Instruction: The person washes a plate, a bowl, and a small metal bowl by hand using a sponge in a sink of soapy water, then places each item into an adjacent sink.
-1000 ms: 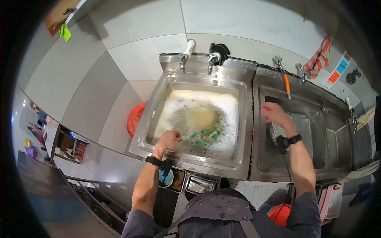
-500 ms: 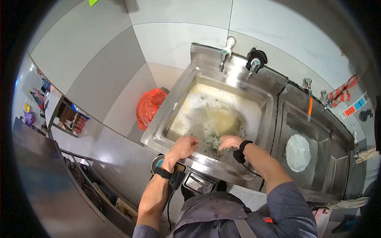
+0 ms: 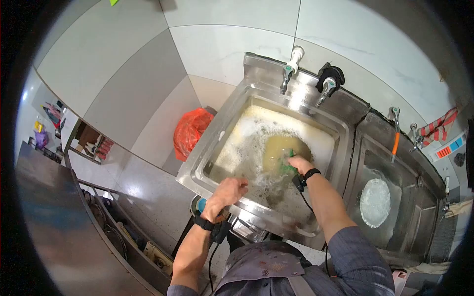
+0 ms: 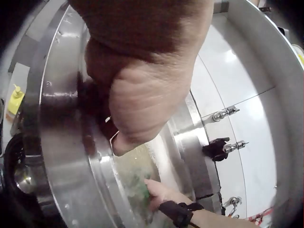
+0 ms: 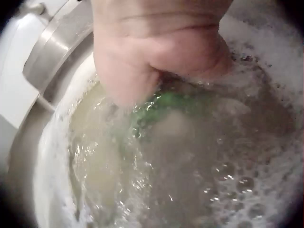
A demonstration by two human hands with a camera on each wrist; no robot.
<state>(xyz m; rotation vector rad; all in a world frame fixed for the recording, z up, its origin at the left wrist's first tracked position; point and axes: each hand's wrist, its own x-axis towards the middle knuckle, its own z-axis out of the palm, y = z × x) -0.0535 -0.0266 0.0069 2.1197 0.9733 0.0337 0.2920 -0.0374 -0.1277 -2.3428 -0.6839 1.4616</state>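
Note:
My right hand dips into the soapy water of the left sink, its fingers curled round a green cloth. Under the water beside it lies a round yellowish shape. The right wrist view shows the fingers of the hand partly under water, over the green cloth. At the sink's front left edge is my left hand, loosely curled and holding nothing visible; its fingertips are partly hidden in the left wrist view.
Two taps stand behind the left sink, a black glove on one. In the right sink is a whitish oval thing. An orange hose hangs from a tap there. A red bag sits left of the sinks.
My right hand has moved from above the right sink into the left sink, gripped the green cloth and carried it back towards the yellowish shape. My left hand stays near the front edge.

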